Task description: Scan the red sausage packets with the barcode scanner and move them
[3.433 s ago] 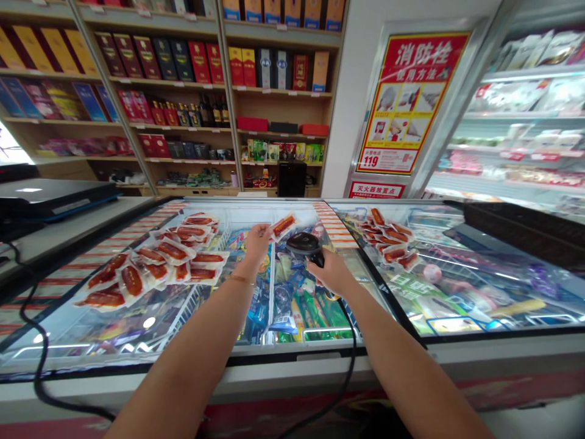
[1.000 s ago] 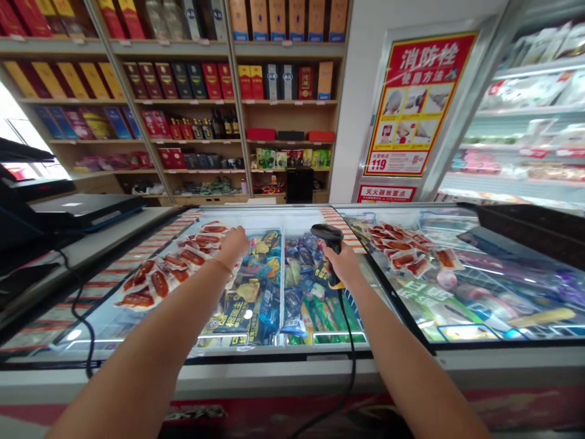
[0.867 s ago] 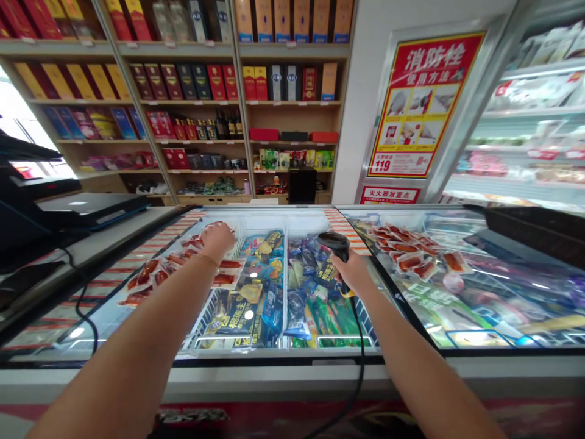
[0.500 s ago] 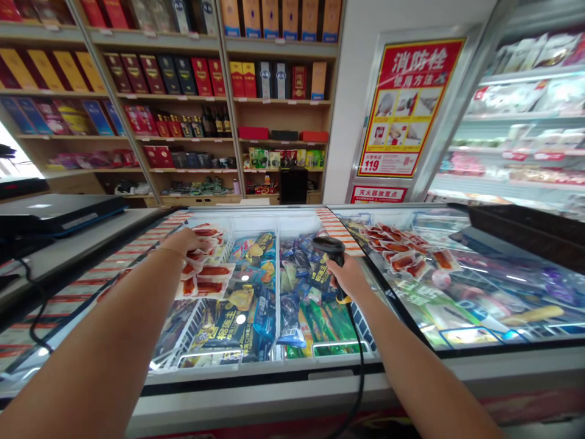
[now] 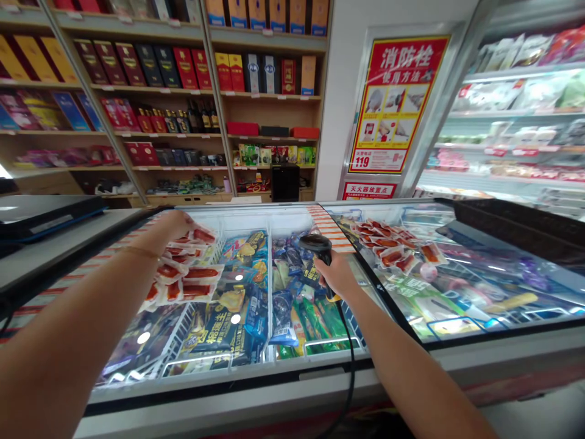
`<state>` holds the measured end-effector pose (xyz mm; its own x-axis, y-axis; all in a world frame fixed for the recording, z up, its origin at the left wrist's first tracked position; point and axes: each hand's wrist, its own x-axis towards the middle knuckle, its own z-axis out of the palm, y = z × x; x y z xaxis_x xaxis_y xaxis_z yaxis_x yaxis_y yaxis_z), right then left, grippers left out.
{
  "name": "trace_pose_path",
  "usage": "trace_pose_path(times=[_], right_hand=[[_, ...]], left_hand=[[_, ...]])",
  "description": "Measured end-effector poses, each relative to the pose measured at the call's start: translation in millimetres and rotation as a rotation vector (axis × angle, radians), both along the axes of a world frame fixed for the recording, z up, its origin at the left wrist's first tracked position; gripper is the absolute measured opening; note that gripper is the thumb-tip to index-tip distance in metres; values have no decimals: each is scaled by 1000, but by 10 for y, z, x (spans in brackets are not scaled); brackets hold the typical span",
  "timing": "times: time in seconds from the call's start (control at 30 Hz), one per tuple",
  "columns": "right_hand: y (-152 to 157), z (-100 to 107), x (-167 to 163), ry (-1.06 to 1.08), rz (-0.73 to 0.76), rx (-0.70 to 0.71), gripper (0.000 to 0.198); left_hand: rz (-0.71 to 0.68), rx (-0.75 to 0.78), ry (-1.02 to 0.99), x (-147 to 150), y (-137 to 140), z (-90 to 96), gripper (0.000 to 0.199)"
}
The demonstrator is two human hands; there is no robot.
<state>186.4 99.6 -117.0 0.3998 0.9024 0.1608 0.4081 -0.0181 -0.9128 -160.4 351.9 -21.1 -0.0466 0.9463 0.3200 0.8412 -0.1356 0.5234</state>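
My left hand is closed on the edge of a clear sausage packet at the far end of a loose pile. More packets of reddish-brown sausage lie below it on the freezer's glass top. In my right hand is a black handheld barcode scanner, its head pointing away to the left over the glass. The scanner's black cable hangs down over the freezer's front edge. My left fingertips are partly hidden by the hand.
Right of the scanner, a second pile of sausage packets lies on the glass. Bagged frozen goods show inside the chest freezer. A dark flat device stands at left, a dark tray-like object at right. Stocked shelves rise behind.
The view has turned slightly right. My left hand has risen a little from the pile, with a packet now showing at its fingers. My right hand still holds the scanner.
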Motion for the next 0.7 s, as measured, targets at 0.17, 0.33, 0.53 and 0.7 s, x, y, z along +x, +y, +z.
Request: trace_pose_path(times=[0.17,0.33,0.53,0.7], right_hand=[[-48,19,-30,-37,21,8,12],[-111,62,-13,-28,14,-1,15],[-145,90,-16,-127,23,4,16],[-139,29,-105,-275,68,60,16]], left_hand=[[-142,-70,-255,644,-391,-160,18],[-327,-172,-992,1478,-742,-788,8],[-344,-210,-1089,1800,-833,-1172,13],[-388,-202,-1103,1677,-758,-1203,23]])
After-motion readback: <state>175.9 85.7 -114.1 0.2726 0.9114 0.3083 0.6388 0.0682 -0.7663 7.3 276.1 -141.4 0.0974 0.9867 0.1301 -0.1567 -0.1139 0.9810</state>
